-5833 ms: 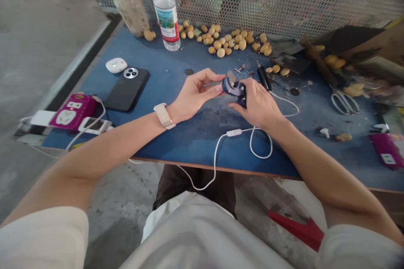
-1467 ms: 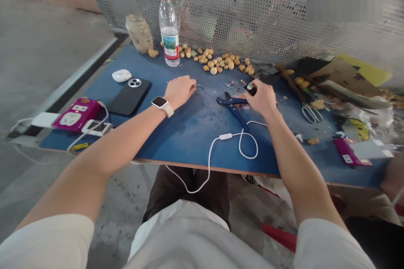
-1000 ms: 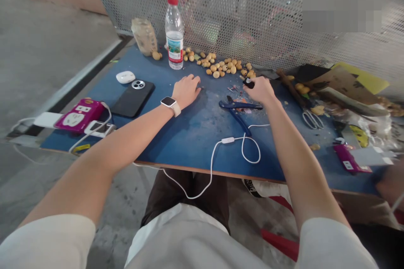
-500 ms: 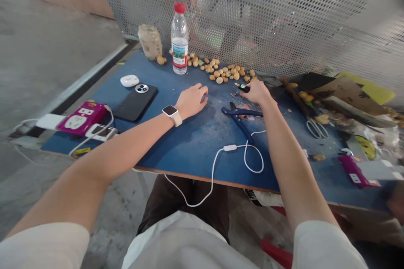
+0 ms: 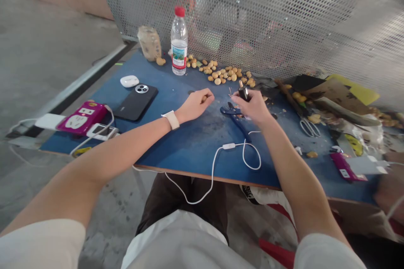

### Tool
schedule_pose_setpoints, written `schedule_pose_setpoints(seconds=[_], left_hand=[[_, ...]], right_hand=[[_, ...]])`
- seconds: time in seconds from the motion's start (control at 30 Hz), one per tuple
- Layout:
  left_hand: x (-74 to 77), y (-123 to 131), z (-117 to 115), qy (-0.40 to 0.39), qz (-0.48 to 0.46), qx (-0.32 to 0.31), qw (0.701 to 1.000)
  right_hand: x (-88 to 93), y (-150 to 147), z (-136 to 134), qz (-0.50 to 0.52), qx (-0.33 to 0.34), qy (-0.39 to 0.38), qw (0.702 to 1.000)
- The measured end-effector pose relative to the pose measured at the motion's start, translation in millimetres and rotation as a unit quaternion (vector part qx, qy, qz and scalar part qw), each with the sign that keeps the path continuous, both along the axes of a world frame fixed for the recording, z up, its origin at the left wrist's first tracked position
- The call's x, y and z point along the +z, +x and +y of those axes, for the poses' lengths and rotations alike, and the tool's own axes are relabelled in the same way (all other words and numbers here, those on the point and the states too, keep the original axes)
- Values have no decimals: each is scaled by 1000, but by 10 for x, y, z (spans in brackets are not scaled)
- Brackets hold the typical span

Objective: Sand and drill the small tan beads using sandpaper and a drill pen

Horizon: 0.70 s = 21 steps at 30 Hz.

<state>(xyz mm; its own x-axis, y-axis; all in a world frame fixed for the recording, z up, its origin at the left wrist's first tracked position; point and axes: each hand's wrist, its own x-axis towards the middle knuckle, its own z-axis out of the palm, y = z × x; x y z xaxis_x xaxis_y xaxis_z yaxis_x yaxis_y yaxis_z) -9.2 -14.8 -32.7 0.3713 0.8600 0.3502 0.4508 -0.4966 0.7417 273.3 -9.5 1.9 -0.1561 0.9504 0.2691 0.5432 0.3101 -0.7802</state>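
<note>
My left hand [image 5: 196,106] hovers over the blue table [image 5: 186,147], fingers curled around what looks like a small tan seed [image 5: 204,98]. My right hand [image 5: 252,107] grips a small black mini drill [image 5: 243,93] upright between thumb and fingers. Its white cable [image 5: 233,146] runs down the table through an inline switch. Blue-handled pliers [image 5: 235,118] lie on the table just left of my right hand, their lower handle reaching toward me. Several tiny metal bits [image 5: 230,91] lie near the drill.
A heap of tan seeds [image 5: 217,75] and a water bottle [image 5: 179,42] stand at the back. A black phone [image 5: 135,107], a white earbud case [image 5: 129,81] and a magenta power strip [image 5: 81,117] lie left. Scissors [image 5: 309,127] and scattered clutter lie right. Perforated metal mesh [image 5: 252,21] rises behind.
My left hand has lifted from the table and curled its fingers. My right hand has drawn back toward me with the drill, now upright above the pliers.
</note>
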Motion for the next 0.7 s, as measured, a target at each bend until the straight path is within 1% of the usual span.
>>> schedule_pose_setpoints(seconds=[0.07,0.17,0.23,0.33,0.5,0.63,0.7], left_hand=[[-8,56,-67,-26,-31,-27,999],[-46,135,-139,-51,-55,-47,996],[-73,166,-168,-49,-76,-41,995],[-94,175,-202,-51,-98,-35,993],[-77,145,-246,-53,-110,-34,992],[-70,133,-252,-43,-128,-46,990],[-69,131,-250,-50,-124,-41,990]], right_hand=[[-90,-150,-240,57,11,-46,997],[-194,-302,-406,111,24,-81,990],[-228,-345,-420,123,41,-95,987],[-251,-342,-402,102,63,-96,988],[-281,-318,-411,95,78,-85,989],[-290,-341,-418,91,84,-68,990],[-287,-327,-412,51,83,-42,994]])
